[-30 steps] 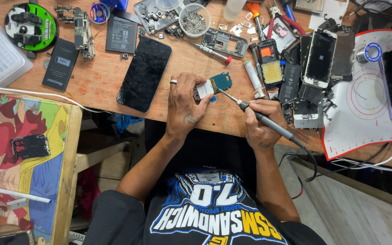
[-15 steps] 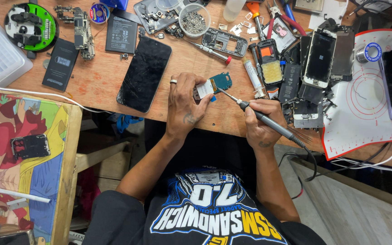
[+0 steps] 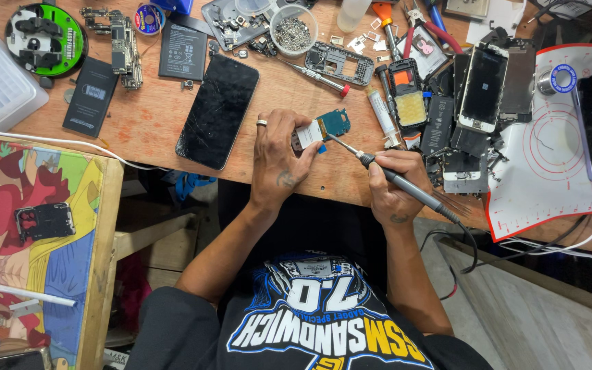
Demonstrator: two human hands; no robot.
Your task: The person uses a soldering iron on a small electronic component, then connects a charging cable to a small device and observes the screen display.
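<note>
My left hand [image 3: 279,154], with a ring on one finger, pins a small teal circuit board [image 3: 330,125] flat against the wooden workbench [image 3: 152,127]. My right hand [image 3: 393,181] grips a black soldering iron [image 3: 405,186] like a pen. Its metal tip touches the board's lower edge. A dark cable runs from the iron off the bench to the lower right.
A cracked black phone screen [image 3: 218,109] lies left of my left hand. Phone frames, batteries, a bowl of screws [image 3: 294,29] and tools crowd the back. A white mat with red edging [image 3: 549,157] and phones lie right. A colourful painted table [image 3: 35,240] stands lower left.
</note>
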